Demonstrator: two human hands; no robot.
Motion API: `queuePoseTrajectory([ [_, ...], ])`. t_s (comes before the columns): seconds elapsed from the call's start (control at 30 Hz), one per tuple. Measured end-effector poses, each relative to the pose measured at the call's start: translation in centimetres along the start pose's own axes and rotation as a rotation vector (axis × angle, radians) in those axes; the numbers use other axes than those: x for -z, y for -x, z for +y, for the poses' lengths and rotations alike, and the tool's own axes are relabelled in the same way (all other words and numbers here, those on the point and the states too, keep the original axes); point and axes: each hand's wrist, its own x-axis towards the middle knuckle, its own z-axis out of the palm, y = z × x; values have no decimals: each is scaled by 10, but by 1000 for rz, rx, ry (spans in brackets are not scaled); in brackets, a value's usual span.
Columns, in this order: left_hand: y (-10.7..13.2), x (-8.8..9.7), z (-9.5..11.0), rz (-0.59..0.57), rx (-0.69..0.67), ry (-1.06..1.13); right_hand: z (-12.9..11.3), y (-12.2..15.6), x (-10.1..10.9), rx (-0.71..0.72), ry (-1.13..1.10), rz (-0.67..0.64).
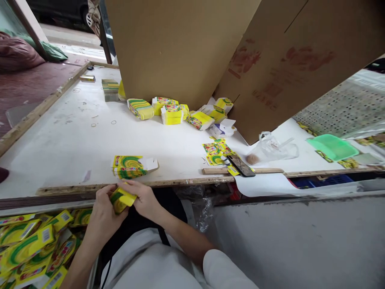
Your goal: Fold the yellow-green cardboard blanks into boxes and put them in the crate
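Just before the near edge of a white table (81,136), I grip a yellow carton (122,200), my left hand (105,206) curled around it and my right hand (144,200) pinching its upper right end. The tabletop, scuffed and marked with small rings, is bordered by worn wooden strips (174,183). On the table, straight ahead of my hands, lies a stack (128,166) of flat cartons; yellow bundles (172,114) line up farther back, beneath tall cardboard panels (183,48), one printed in red. Toward the table's right side sit a phone (241,166), a clear bag (278,149) and a green tray (333,147). A heap (33,245) of cartons fills the space below the table's near left corner. Beyond the table's left side, sacks (18,52) rest on a reddish floor (57,78), and a dark car (60,10) stands outside.
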Motion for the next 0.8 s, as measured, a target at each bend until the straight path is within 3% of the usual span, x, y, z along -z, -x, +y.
queuePoseTrajectory([
  [0.07,0,9,-2,-28,18,-54,2,0,4,13,65,-34],
  [0.2,0,24,-8,-104,35,-78,0,1,16,64,251,-230],
  [0.33,-2,28,-6,-180,37,-55,-7,-2,31,89,284,-314],
  [0.4,-5,27,2,-187,35,-56,-9,-3,31,78,260,-285],
  [0.53,-10,33,13,-154,68,-110,-9,-6,14,-15,187,-106],
  [0.6,-4,47,2,-191,124,-163,-7,-11,12,4,159,-57],
  [0.67,11,70,-23,-257,224,-286,-2,-21,19,6,216,50],
  [0.73,33,96,-55,-306,370,-536,6,-33,32,-67,397,154],
  [0.8,54,116,-84,-317,528,-785,18,-44,43,-166,580,149],
])
